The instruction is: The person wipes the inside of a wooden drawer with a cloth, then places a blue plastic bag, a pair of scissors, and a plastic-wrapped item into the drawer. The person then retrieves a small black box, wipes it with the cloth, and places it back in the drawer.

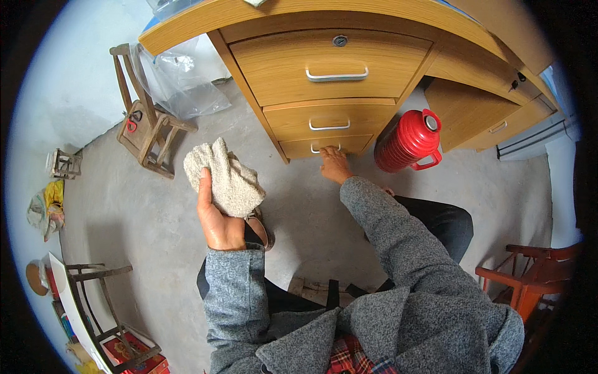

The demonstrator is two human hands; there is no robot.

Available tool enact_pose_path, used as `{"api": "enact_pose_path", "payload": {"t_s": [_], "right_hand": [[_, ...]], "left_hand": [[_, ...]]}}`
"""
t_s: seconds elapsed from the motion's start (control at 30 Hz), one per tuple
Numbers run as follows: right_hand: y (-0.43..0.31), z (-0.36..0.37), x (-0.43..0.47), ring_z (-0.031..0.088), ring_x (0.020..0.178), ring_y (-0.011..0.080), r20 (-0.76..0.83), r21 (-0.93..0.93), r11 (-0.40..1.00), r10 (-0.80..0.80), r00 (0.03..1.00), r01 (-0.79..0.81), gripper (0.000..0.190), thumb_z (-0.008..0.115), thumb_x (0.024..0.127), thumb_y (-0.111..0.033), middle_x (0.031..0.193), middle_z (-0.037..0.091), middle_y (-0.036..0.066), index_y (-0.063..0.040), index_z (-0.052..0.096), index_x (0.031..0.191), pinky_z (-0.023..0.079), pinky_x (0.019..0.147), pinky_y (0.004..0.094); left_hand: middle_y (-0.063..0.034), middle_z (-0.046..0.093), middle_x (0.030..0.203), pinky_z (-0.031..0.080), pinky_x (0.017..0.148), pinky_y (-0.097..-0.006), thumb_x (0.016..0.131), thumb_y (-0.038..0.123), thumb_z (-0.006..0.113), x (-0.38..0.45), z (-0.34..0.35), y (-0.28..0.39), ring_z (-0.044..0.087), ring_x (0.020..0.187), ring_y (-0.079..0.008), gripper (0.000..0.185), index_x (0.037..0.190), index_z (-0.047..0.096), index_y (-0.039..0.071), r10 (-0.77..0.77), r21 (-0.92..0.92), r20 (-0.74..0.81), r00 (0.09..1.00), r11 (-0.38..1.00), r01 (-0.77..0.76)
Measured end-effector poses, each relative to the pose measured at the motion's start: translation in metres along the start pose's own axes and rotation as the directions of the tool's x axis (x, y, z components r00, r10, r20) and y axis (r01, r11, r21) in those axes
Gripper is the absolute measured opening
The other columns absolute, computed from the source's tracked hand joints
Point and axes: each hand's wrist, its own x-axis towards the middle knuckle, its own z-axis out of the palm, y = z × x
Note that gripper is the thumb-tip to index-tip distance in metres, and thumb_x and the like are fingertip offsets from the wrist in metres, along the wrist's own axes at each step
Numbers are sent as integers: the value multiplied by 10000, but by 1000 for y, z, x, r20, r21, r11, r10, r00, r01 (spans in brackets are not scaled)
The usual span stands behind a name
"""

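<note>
My left hand (221,224) grips a folded cream-coloured terry cloth (226,180), thumb on top, above the concrete floor. Farther forward, my right hand (335,166) reaches down to the bottom drawer (299,148) of a wooden desk. Its fingers are at the metal handle (315,149) and cover the right part of it. Above are the middle drawer (289,116) and the top drawer (271,65), each with a metal handle. A round lock (340,41) sits over the top handle. All three drawers look closed or nearly so.
A red thermos flask (402,145) stands on the floor right of the drawers. To the left is a small wooden chair (140,126) with a clear plastic bag (187,89) beside it. A wooden stool frame (105,290) is at lower left, a reddish wooden chair (528,276) at lower right.
</note>
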Motion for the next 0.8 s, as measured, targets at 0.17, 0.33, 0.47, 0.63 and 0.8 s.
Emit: {"api": "enact_pose_path", "payload": {"t_s": [0.17,0.33,0.47,0.63,0.8], "right_hand": [[-1,5,6,411,1301,307,-5,-99,994,-35,999,35,612,654,788,-185,1349,462,153,-46,447,1347,345,1031,469],[6,13,3,437,1265,309,-127,-64,997,-45,991,37,541,584,799,-124,1299,492,153,-44,464,1321,352,1022,456],[1,12,-10,424,1269,321,-41,-37,998,-48,998,47,525,550,810,-87,1300,484,165,-27,457,1324,327,1047,451],[-5,31,-62,377,1301,333,-105,-64,994,-98,990,92,532,538,827,-79,1334,440,192,6,427,1341,279,1090,445],[-11,33,-97,359,1309,344,-46,-62,991,-125,991,123,609,609,806,-104,1341,423,205,23,390,1360,259,1103,456]], "left_hand": [[-105,635,1157,505,879,-415,936,253,572,0,-3,0,616,1017,-252,383,1258,537,49,-19,11,12,1000,1000,19],[-103,634,1161,502,888,-415,936,254,572,1,-2,-2,615,1022,-255,382,1256,538,47,7,9,28,1000,1000,-7],[-99,638,1154,504,889,-409,937,256,573,4,-8,-2,620,1014,-250,373,1244,546,48,28,25,5,1000,999,-28],[-106,635,1161,508,892,-419,946,262,553,4,-5,-5,623,1022,-256,376,1251,540,42,35,34,-28,999,999,-34],[-91,646,1143,509,886,-406,935,268,574,6,-10,-4,631,1006,-248,359,1222,564,53,1,47,16,1000,999,-2]]}}
